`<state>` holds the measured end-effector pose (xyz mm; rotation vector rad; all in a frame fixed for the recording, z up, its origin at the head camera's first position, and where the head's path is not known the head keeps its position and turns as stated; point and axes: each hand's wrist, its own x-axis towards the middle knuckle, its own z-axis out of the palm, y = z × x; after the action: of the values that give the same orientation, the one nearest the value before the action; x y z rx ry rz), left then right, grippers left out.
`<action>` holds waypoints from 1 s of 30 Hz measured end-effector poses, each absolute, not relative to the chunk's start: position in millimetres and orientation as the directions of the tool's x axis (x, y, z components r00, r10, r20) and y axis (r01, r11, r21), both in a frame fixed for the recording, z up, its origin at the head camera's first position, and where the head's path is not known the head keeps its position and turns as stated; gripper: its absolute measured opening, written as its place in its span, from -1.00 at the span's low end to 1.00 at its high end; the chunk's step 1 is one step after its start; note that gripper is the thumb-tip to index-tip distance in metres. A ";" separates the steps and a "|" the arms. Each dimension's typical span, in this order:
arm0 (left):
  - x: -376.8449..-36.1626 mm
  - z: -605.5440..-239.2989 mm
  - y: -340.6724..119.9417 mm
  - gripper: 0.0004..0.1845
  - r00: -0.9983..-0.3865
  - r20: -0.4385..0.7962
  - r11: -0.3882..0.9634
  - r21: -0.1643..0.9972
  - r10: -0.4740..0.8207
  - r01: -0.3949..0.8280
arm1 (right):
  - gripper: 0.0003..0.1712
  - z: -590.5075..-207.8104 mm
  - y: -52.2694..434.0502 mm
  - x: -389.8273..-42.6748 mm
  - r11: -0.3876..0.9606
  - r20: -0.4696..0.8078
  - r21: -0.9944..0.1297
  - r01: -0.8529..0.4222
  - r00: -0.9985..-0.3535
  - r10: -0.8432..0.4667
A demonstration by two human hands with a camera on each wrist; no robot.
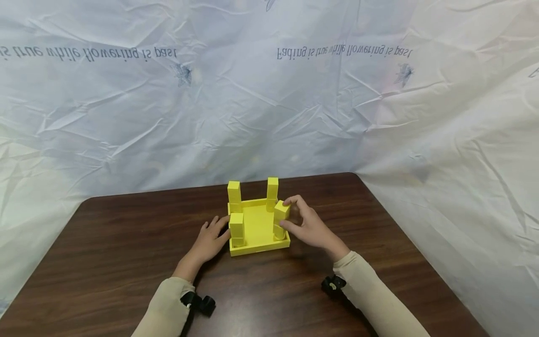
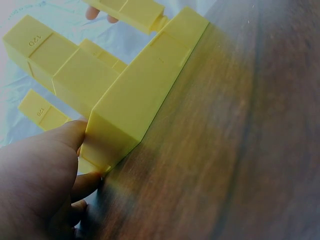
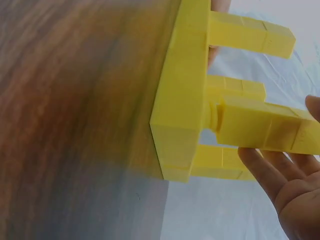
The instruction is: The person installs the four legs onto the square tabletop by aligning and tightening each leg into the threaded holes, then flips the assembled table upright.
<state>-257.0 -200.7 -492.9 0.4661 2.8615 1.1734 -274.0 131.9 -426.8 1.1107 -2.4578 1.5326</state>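
While the right hand (image 1: 309, 228) pinches the near right post (image 1: 279, 215) between thumb and fingers, the left hand (image 1: 208, 242) lies beside the yellow tray (image 1: 258, 223) — digits loosely extended, touching its left wall. Tray sits on the table (image 1: 269, 290), towards the far edge. In the right wrist view, a round peg (image 3: 215, 116) shows between the pinched post and tray; the post leans slightly. Three other posts (image 1: 237, 226) stand upright at the remaining corners.

Head view looks forward and down over the table (image 1: 261, 295); both wrist views look in low, super close, sharing the tray (image 2: 142, 87) from its left and right near corners.
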 end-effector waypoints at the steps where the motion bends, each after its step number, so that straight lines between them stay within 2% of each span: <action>1: -257.2 -492.8 -200.8 -0.38 -0.955 0.098 0.675 0.687 0.279 0.268 | -0.55 -426.5 132.7 -274.4 0.237 0.379 -0.784 -0.573 -0.746 -0.547; 7: -257.5 -491.6 -200.7 -0.39 -0.954 0.097 0.673 0.689 0.284 0.270 | -0.60 -426.4 133.7 -276.1 0.161 0.377 -0.833 -0.529 -0.755 -0.536; 15: -256.7 -490.5 -199.8 -0.39 -0.954 0.101 0.671 0.689 0.284 0.273 | -0.58 -424.6 132.2 -275.3 0.155 0.403 -0.823 -0.547 -0.753 -0.520; 18: -257.1 -491.4 -199.7 -0.38 -0.953 0.102 0.671 0.689 0.284 0.274 | -0.51 -424.6 131.2 -274.6 0.158 0.405 -0.822 -0.547 -0.757 -0.513; 24: -257.7 -492.0 -200.3 -0.38 -0.955 0.094 0.675 0.688 0.280 0.266 | -0.23 -425.5 129.2 -273.3 0.183 0.398 -0.820 -0.543 -0.769 -0.500; 30: -257.8 -491.9 -200.5 -0.38 -0.956 0.089 0.670 0.695 0.281 0.261 | -0.28 -425.7 130.2 -270.8 0.222 0.381 -0.811 -0.541 -0.777 -0.502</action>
<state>-257.8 -200.5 -491.9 0.4620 2.8471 1.1784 -270.8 130.2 -425.7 1.0358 -2.4263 1.6353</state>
